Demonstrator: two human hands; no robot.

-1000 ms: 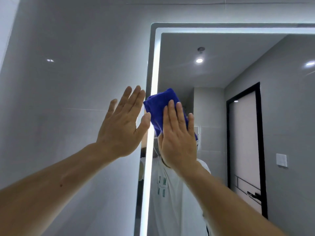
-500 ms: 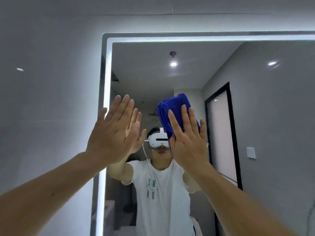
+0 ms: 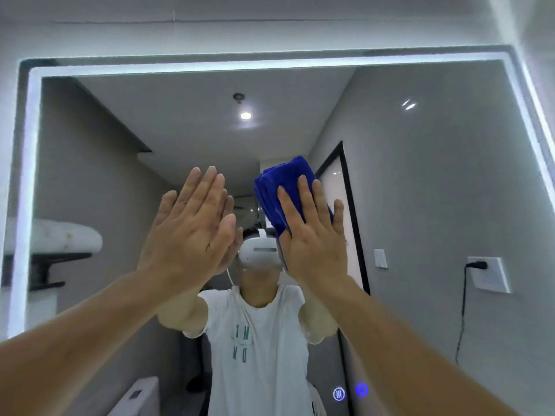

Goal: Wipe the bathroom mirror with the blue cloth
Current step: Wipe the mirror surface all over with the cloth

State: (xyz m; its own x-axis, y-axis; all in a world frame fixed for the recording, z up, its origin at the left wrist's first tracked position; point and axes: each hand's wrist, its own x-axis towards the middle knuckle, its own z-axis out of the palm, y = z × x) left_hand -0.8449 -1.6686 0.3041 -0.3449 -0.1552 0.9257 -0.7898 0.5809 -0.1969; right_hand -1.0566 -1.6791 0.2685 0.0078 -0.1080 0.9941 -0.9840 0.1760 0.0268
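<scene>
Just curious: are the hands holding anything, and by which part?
The right hand presses the blue cloth, over its lower half, against the mirror with straight fingers, not gripping. The left hand is flat and holds nothing.

reflected shirt is showing mirrored green letters, roughly "ME" over "DM", only partly legible. mirror is displaying two lit signs: white icon with wavy lines, blue icon unreadable.

Home bathroom here, big backlit mirror on grey walls, ceiling spotlight, wall socket, dark-framed door reflected.
</scene>
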